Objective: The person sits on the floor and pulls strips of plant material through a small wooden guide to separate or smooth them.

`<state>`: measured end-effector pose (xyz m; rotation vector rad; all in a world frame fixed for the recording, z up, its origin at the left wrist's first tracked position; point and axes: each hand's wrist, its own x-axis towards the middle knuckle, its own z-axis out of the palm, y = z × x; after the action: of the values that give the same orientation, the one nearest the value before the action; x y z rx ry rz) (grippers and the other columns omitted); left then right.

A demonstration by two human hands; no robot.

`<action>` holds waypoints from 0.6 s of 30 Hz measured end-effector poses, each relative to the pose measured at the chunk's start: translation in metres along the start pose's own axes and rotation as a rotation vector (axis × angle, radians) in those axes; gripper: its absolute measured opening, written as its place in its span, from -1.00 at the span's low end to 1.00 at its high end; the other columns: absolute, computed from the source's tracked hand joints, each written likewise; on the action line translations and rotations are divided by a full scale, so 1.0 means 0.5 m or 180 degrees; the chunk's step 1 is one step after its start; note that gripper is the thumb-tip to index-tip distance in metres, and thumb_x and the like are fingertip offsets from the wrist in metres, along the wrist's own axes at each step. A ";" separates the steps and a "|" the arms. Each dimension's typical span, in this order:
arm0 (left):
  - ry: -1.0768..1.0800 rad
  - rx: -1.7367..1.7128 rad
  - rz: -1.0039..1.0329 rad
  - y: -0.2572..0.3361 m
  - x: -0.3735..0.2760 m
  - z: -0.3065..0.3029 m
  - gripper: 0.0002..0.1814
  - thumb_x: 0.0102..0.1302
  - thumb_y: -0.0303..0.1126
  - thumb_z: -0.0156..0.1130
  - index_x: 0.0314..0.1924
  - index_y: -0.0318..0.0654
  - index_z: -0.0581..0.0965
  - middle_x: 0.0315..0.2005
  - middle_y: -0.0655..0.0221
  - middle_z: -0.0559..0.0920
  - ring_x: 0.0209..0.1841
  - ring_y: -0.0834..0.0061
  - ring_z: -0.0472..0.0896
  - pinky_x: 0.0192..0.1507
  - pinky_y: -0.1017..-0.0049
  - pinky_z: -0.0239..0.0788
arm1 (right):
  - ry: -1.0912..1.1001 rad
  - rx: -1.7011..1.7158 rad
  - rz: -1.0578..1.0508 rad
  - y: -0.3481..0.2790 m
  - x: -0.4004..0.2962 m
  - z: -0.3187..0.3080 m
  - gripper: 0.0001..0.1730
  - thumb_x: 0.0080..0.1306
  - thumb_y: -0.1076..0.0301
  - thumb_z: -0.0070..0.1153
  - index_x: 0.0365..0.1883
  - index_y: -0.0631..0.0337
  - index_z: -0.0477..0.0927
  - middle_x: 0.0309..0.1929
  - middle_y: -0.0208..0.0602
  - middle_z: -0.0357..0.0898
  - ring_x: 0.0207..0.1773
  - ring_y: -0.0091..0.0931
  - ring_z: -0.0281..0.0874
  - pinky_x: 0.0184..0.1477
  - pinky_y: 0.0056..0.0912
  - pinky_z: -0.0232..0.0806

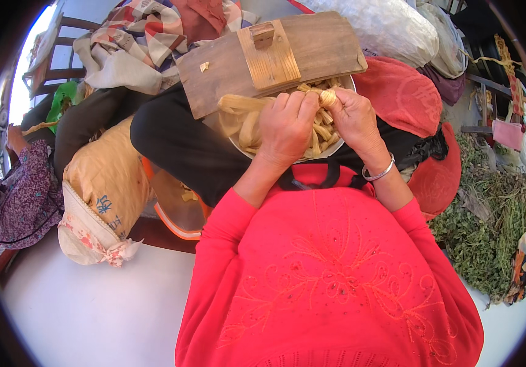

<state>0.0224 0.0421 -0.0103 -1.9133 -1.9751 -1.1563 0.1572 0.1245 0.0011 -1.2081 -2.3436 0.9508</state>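
Observation:
In the head view both my hands meet over a white bowl (353, 84) set at my lap. My left hand (286, 128) grips a pale straw-coloured strip, perhaps dried plant husk, its fingers curled over it. Around a knotted, wrapped end of the strip (327, 97), the thumb and fingers of my right hand (358, 119) are closed; a silver bangle circles that wrist. More loose flat strips (250, 130) fill the bowl, some partly behind my hands. Just beyond lies a brown wooden board (327, 43) with a lighter wooden piece (269, 62) and small block (262, 36) on it.
To the left stand a tan sack (111, 160) and an orange-rimmed container (178, 231). Another person's hand (15, 139) shows at the far left. Red cushions (398, 96) and a heap of green plants (483, 247) lie at right; a plastic bag (377, 27) sits behind.

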 end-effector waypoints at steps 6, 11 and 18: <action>0.0110 -0.0599 0.0007 -0.012 -0.014 -0.001 -0.70 0.01 -0.59 0.23 -0.18 -0.25 0.57 -0.33 0.31 0.60 -0.39 0.29 0.52 -0.40 0.39 0.37 | -0.1093 0.3864 0.1751 0.006 -0.013 0.033 -0.68 0.44 0.13 0.00 -0.16 0.22 0.62 -0.24 -0.46 0.63 -0.12 -0.56 0.59 -0.05 -0.43 0.41; 0.0072 -0.1208 -0.0202 -0.017 -0.027 0.009 -0.69 0.06 -0.56 0.23 -0.12 -0.25 0.55 -0.28 0.30 0.59 -0.29 0.22 0.52 -0.28 0.35 0.39 | -0.1747 0.5173 0.1752 0.017 -0.022 0.038 -0.74 0.43 0.22 0.01 -0.04 0.15 0.59 -0.08 -0.42 0.60 -0.04 -0.59 0.54 0.01 -0.48 0.39; -0.0849 -0.2061 -0.1271 0.004 -0.006 -0.034 -0.74 0.27 -0.47 0.15 -0.05 -0.38 0.50 -0.30 0.18 0.59 -0.26 0.32 0.55 -0.22 0.46 0.38 | -0.0680 0.2848 0.0487 0.010 -0.012 0.035 -0.92 0.27 0.49 0.10 -0.32 0.31 0.60 -0.09 -0.31 0.59 -0.06 -0.39 0.54 -0.01 -0.38 0.37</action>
<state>0.0179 0.0290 0.0002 -2.0837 -2.4148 -1.9311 0.1538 0.1146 -0.0152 -0.9193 -1.5949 1.9602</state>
